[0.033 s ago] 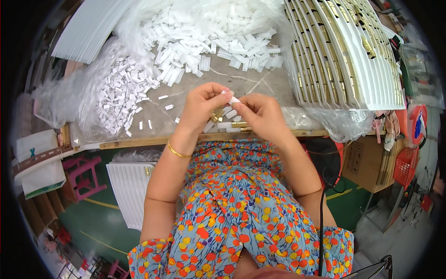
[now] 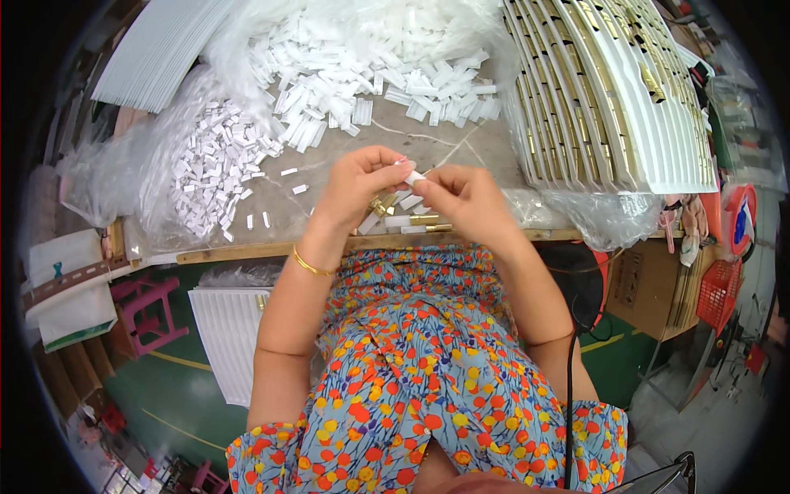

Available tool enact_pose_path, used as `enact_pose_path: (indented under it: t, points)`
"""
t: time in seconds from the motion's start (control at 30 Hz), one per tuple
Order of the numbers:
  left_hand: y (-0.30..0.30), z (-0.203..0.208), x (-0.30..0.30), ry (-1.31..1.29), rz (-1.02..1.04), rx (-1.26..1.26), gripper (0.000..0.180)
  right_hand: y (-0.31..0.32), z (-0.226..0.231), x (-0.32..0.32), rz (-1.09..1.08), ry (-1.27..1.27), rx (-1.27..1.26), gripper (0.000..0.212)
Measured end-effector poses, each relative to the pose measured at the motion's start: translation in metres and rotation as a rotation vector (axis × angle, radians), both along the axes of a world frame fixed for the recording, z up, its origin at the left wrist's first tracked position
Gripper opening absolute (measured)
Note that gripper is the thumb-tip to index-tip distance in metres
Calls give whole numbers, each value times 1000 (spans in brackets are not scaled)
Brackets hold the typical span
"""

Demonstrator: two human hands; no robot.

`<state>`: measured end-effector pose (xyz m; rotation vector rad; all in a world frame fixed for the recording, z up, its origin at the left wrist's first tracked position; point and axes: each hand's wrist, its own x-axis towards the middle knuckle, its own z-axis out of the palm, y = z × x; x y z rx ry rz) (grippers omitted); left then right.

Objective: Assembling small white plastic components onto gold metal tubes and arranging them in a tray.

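A small white plastic piece (image 2: 414,177) is held up between both my hands, above the near edge of the table. My left hand (image 2: 362,183) is closed and pinches its far end between thumb and fingers. From the other side, my right hand (image 2: 463,198) is closed on its near end. Just below the hands lie white-and-gold tubes (image 2: 424,220) and a few loose gold parts (image 2: 381,206), partly hidden by my left hand. My fingers cover much of the held piece, so its full shape does not show.
Beyond my hands spreads a heap of clear-white tubes (image 2: 329,90) on plastic film. Small white pieces (image 2: 214,165) are piled at the left. A ridged white tray (image 2: 568,99) with rows of gold tubes stands at the right. The wooden table edge (image 2: 271,250) runs before me.
Both hands keep their pinch on the white piece and have barely shifted. My left forearm with its bangle has moved slightly left.
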<state>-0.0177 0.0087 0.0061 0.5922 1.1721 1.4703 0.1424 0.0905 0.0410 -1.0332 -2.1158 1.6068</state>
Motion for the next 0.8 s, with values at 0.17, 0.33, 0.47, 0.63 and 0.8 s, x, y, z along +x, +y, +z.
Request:
enact_pose_path:
  t: [0.17, 0.33, 0.47, 0.63, 0.8]
  points:
    - [15, 18, -17, -50, -310, -318, 35, 38, 2, 1, 159, -21, -491, 27]
    - [23, 19, -20, 115, -414, -435, 39, 54, -7, -2, 258, -44, -649, 31]
    - [29, 9, -19, 44, -362, -403, 39, 62, -7, -3, 239, -60, -711, 32]
    - [18, 9, -6, 161, -316, -207, 35, 58, -12, 4, 241, -37, -513, 24]
    - [7, 29, 11, 157, -366, -283, 21, 46, 1, 14, 472, -101, -117, 30]
